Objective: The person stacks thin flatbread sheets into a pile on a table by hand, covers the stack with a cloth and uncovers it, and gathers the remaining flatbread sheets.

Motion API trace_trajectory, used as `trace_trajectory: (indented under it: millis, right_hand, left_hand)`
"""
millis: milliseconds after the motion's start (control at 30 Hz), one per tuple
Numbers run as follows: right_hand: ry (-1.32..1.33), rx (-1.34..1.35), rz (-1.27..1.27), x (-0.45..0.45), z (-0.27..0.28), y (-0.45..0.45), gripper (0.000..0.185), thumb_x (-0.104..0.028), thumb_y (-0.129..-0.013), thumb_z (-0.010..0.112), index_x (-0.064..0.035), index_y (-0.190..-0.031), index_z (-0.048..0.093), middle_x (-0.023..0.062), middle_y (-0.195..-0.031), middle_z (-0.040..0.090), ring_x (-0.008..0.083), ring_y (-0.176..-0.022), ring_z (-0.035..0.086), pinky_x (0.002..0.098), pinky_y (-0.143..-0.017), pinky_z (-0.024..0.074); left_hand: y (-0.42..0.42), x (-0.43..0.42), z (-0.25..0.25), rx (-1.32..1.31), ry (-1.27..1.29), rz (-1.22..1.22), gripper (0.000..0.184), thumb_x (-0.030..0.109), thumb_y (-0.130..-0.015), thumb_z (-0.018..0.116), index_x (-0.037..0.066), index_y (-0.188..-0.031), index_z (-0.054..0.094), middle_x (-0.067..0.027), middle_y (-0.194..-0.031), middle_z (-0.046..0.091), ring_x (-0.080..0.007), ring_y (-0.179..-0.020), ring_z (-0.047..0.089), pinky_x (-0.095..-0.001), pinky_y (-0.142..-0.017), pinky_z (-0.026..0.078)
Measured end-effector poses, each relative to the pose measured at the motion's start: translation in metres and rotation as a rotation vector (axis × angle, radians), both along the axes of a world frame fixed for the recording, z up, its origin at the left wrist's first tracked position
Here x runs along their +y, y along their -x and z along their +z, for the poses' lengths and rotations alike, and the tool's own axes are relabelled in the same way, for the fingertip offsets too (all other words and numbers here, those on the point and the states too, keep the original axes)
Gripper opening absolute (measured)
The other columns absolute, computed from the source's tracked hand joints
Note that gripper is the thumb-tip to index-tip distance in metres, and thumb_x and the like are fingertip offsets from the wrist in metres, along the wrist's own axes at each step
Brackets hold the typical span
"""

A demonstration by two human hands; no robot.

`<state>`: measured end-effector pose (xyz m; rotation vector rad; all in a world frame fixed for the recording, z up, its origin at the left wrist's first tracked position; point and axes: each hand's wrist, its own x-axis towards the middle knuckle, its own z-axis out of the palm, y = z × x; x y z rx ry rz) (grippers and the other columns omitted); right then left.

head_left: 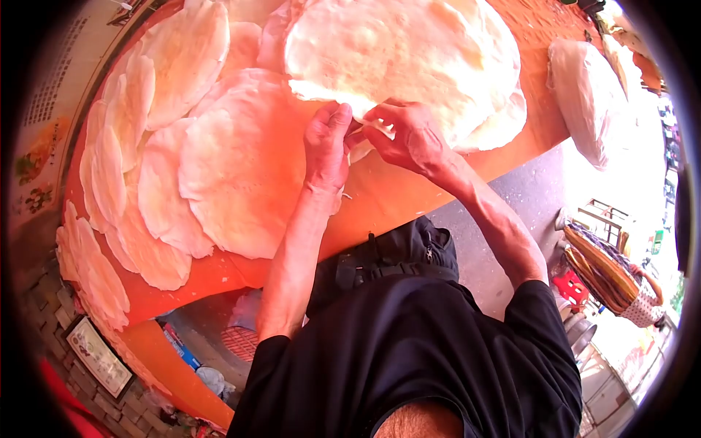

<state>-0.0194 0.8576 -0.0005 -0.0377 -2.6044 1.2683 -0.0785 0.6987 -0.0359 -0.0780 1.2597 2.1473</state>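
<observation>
Large round pale flatbreads lie overlapping on an orange-covered table. The nearest big flatbread (394, 51) is brightly lit and rests on others at the top middle. At its near edge my left hand (328, 142) is closed, thumb up, in a pinch on the rim. Just to its right my right hand (410, 133) also pinches the edge, where a small whitish bit shows between the fingers. The two hands' fingertips almost meet. Whether that bit is torn off or still joined, I cannot tell. Another wide flatbread (241, 160) lies left of my left hand.
More flatbreads (109, 164) overlap along the left of the orange table (380, 197). A wrapped pale bundle (580, 98) sits at its right end. A black bag (431, 244) is under the near edge. At the right, a person (646, 303) is near long brown striped items.
</observation>
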Motion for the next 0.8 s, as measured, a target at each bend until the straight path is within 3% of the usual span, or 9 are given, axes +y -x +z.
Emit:
trace_trajectory:
  millis: [100, 133, 367, 467, 567, 733, 800]
  right_hand:
    - [0.241, -0.19, -0.048, 0.006, -0.005, -0.001, 0.016, -0.011, -0.079, 0.069, 0.0001, -0.09, 0.073, 0.0191, -0.076, 0.069, 0.0275, -0.065, 0.068, 0.0353, -0.061, 0.0538]
    - [0.296, -0.349, -0.043, 0.011, 0.004, 0.0, 0.019, -0.014, -0.087, 0.07, 0.0029, -0.094, 0.072, 0.0088, -0.079, 0.07, 0.0135, -0.069, 0.067, 0.0295, -0.058, 0.0525]
    - [0.359, -0.411, -0.125, 0.01, 0.021, 0.009, 0.021, -0.014, -0.086, 0.067, 0.005, -0.092, 0.07, 0.0098, -0.074, 0.068, 0.0126, -0.069, 0.064, 0.0303, -0.062, 0.052]
    - [0.37, -0.312, -0.114, 0.01, 0.016, 0.013, 0.017, -0.011, -0.085, 0.065, 0.004, -0.091, 0.07, 0.0143, -0.068, 0.066, 0.0127, -0.065, 0.062, 0.0311, -0.06, 0.0508]
    - [0.288, -0.334, -0.083, 0.004, 0.015, 0.013, 0.015, -0.011, -0.086, 0.065, 0.0035, -0.09, 0.069, 0.0164, -0.069, 0.066, 0.0145, -0.065, 0.063, 0.0326, -0.06, 0.0511]
    - [0.257, -0.253, -0.272, 0.021, 0.005, 0.014, 0.012, -0.006, -0.088, 0.061, 0.003, -0.093, 0.066, 0.0196, -0.069, 0.065, 0.0252, -0.062, 0.065, 0.0361, -0.059, 0.0513]
    - [0.103, -0.14, -0.316, 0.026, 0.005, 0.015, 0.008, -0.006, -0.088, 0.061, 0.0016, -0.091, 0.063, 0.023, -0.068, 0.064, 0.0361, -0.062, 0.065, 0.0421, -0.057, 0.0501]
  left_hand:
    - [-0.001, -0.001, 0.011, -0.027, 0.048, -0.015, 0.022, 0.027, -0.101, 0.059, 0.005, -0.106, 0.062, -0.0061, -0.099, 0.067, -0.0184, -0.089, 0.068, -0.0322, -0.079, 0.057]
    - [-0.002, -0.001, 0.012, -0.024, 0.033, -0.011, 0.023, 0.028, -0.101, 0.059, 0.005, -0.106, 0.062, -0.0063, -0.1, 0.068, -0.0184, -0.089, 0.068, -0.0325, -0.078, 0.057]
    - [0.001, 0.0, 0.014, 0.04, -0.025, -0.025, 0.028, 0.027, -0.098, 0.065, 0.003, -0.112, 0.061, -0.0066, -0.101, 0.067, -0.016, -0.093, 0.067, -0.0319, -0.081, 0.058]
    - [-0.004, 0.009, 0.023, 0.125, 0.154, 0.019, 0.026, 0.018, -0.097, 0.066, 0.001, -0.115, 0.06, -0.0046, -0.101, 0.066, -0.0132, -0.09, 0.065, -0.0288, -0.077, 0.056]
    - [-0.004, 0.007, 0.014, 0.189, 0.282, 0.028, 0.034, 0.008, -0.094, 0.064, -0.004, -0.123, 0.053, -0.0059, -0.099, 0.064, -0.0122, -0.091, 0.065, -0.0262, -0.072, 0.059]
    - [-0.005, 0.001, 0.022, -0.011, 0.28, 0.096, 0.029, 0.003, -0.091, 0.057, -0.004, -0.119, 0.055, -0.0054, -0.096, 0.063, -0.0114, -0.082, 0.063, -0.0283, -0.072, 0.059]
    - [-0.007, -0.001, 0.022, -0.019, 0.283, 0.082, 0.024, 0.005, -0.091, 0.057, -0.003, -0.114, 0.058, -0.0043, -0.094, 0.062, -0.011, -0.078, 0.062, -0.0295, -0.073, 0.059]
